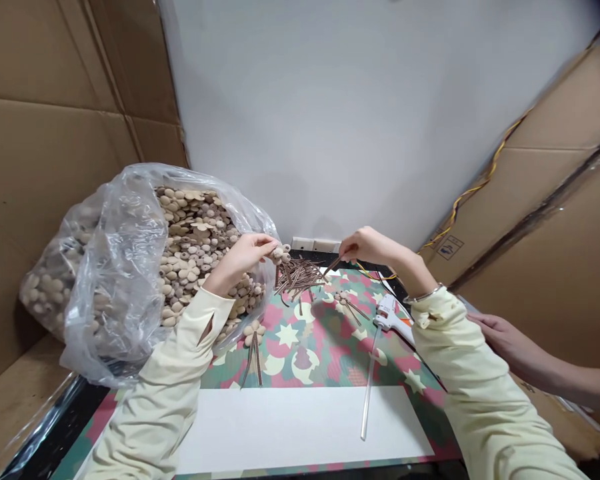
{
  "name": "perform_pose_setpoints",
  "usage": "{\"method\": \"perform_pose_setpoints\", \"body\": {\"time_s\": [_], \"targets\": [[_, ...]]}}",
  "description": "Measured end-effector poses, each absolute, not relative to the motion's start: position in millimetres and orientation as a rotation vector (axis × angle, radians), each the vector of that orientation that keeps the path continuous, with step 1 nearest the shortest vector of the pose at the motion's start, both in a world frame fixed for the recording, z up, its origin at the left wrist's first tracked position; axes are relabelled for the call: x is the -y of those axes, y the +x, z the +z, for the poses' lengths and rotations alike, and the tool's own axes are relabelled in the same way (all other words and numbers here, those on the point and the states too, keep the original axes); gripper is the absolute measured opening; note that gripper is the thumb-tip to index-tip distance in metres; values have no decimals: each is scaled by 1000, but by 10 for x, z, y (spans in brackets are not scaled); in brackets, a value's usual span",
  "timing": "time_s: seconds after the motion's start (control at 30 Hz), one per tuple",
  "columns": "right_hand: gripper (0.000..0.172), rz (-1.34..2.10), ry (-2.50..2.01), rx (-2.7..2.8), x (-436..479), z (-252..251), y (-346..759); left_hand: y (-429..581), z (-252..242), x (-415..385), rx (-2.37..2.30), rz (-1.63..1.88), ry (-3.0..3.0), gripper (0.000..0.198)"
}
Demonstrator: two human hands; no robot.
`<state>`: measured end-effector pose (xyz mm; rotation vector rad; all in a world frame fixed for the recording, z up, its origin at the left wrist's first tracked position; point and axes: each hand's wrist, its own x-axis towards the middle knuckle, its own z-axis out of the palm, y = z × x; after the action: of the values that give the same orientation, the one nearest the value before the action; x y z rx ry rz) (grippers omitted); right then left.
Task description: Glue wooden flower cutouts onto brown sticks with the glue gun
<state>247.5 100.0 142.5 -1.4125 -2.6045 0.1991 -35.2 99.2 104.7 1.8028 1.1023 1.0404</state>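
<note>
item: wooden flower piece (280,253), pinched in left hand (245,257) fingertips beside the plastic bag (115,267). light, stiff, likely brittle at the petals; grip by its edges. right hand (367,247) pinches a thin stick (331,265) over the stick pile (297,275); hold it mid-shaft, it likely snaps easily.

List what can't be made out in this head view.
- Left hand: its grip on the small wooden flower piece is too small to read.
- Right hand: fingertip contact with the thin stick is too small to read.
- Plastic bag: crinkled film blurs the pieces on its left side.
- Glue gun: the right sleeve hides its rear.
- Another person's hand: the sleeve hides its fingertips.
</note>
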Motion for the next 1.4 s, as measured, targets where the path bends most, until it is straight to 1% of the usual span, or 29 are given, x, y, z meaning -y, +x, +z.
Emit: {"method": "perform_pose_setpoints", "body": {"time_s": [0.1,0.2,0.3,0.4,0.5,0.77,0.9,0.97,1.07,1.27,1.4], "targets": [[25,189,-1329,2644,-921,1663,2412,-325,1024,-993,-999,1014,1760,26],[26,230,-1254,2706,-863,1809,2329,-226,963,-967,-783,980,1691,26],[26,323,-1143,2757,-829,1883,2241,-71,881,-895,-568,937,1652,25],[25,456,-1053,2763,-814,1887,2171,77,827,-792,-447,834,1666,26],[24,560,-1038,2720,-820,1827,2143,169,824,-704,-418,778,1753,26],[19,788,-1057,2516,-820,1679,2231,201,862,-653,-525,798,1918,27],[23,879,-1028,2486,-789,1660,2253,188,851,-657,-519,829,1852,28],[23,865,-1012,2469,-777,1641,2254,183,845,-653,-502,837,1805,28],[18,771,-1010,2425,-763,1607,2256,179,833,-648,-468,841,1731,29],[25,672,-1022,2450,-737,1599,2273,163,808,-686,-412,820,1647,28],[23,596,-1045,2533,-727,1626,2243,162,803,-697,-447,825,1670,29]]}}
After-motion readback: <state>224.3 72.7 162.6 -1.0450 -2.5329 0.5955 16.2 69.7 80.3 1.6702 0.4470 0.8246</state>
